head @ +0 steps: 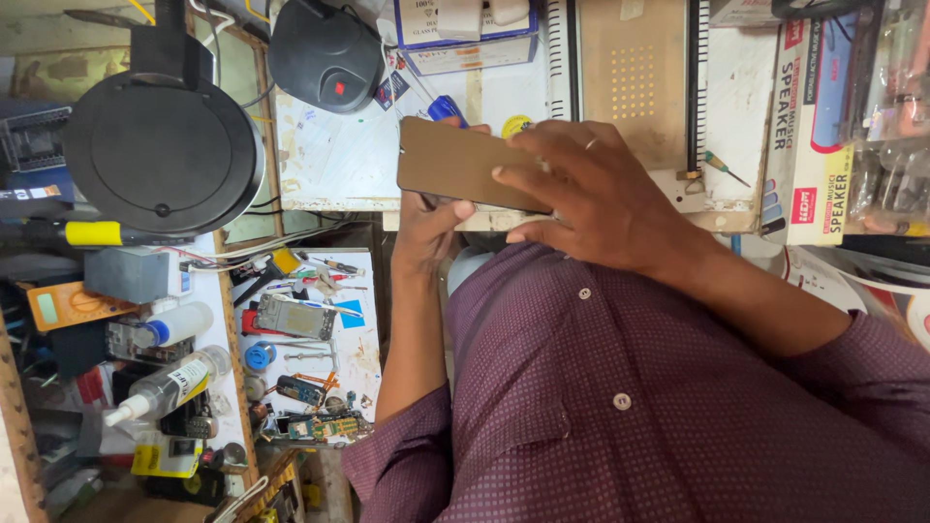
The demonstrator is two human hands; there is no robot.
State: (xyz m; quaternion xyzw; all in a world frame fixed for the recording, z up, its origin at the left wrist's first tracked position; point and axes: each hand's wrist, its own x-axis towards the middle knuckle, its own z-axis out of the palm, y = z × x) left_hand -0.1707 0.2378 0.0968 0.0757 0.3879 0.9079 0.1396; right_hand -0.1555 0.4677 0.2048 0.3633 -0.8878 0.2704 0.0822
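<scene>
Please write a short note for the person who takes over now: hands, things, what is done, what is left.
Left hand: under the phone, gripping its lower edge.
Right hand: fingers lie on the phone's right end.
Phone: flat brown slab, held above the white mat.
Done: phone lifted, in both hands.
Left: cannot tell; small parts and boards lie on the side bench, untouched.

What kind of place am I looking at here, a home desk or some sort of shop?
Most likely a phone repair bench. Both hands hold a phone, an opened phone and a bare circuit board lie on a side tray, and a small screwdriver and squeeze bottles sit nearby.
</scene>
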